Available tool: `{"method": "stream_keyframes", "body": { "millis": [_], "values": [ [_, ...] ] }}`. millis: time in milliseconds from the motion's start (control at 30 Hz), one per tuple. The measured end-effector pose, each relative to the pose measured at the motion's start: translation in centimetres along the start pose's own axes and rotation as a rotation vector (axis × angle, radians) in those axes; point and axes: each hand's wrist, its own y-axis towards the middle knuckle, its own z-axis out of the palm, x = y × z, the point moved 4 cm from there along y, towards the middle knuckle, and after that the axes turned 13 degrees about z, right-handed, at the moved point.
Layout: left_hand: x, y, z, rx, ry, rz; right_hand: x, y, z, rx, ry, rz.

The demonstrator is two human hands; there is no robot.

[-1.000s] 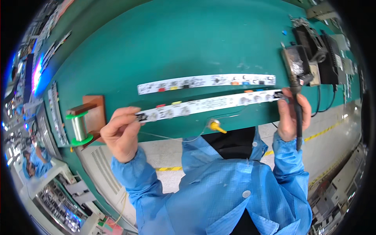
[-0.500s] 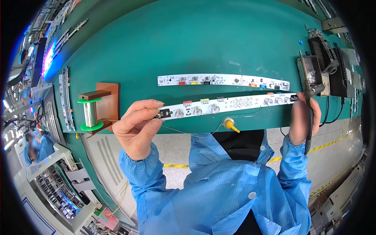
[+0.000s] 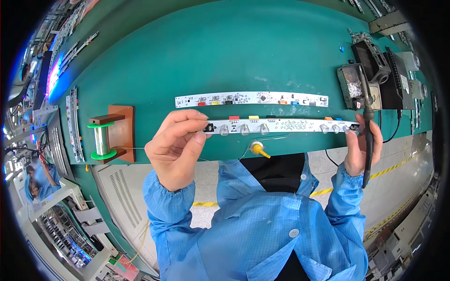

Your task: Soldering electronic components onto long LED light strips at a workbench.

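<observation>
A long white circuit board strip [image 3: 293,125], with coil springs and small coloured connectors, is held level above the table's near edge. My left hand [image 3: 178,150] pinches its black left end between thumb and fingers. At the other end, my right hand [image 3: 357,152] grips the board and also holds a soldering iron [image 3: 368,117], whose tip points away from me. Behind lies a second white circuit board strip [image 3: 253,98] on the green table. Below the held board, a yellow-tipped solder guide [image 3: 259,149] sits at the edge, with thin wire running by it.
A solder spool [image 3: 101,140] on a brown stand [image 3: 127,140] is at the left, beside more board strips [image 3: 75,124]. To the right are a metal tip-cleaning box [image 3: 350,86], a black iron holder [image 3: 372,61] and a dark soldering station [image 3: 398,79] with a cable.
The held board has swung from slanted to nearly level and its springs stand out more. My left hand has shifted right relative to the table. The whole view has moved slightly.
</observation>
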Motion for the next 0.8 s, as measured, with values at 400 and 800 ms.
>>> {"method": "stream_keyframes", "body": {
  "millis": [400,800],
  "values": [
    [-2.7,2.4,4.4,-0.113,0.067,0.101,1.3,-2.0,-0.5,-0.06,-0.117,-0.236],
    [-4.6,1.5,0.5,-0.293,0.006,0.19,5.4,-2.7,3.1,-0.042,-0.163,-0.556]
  ]
}}
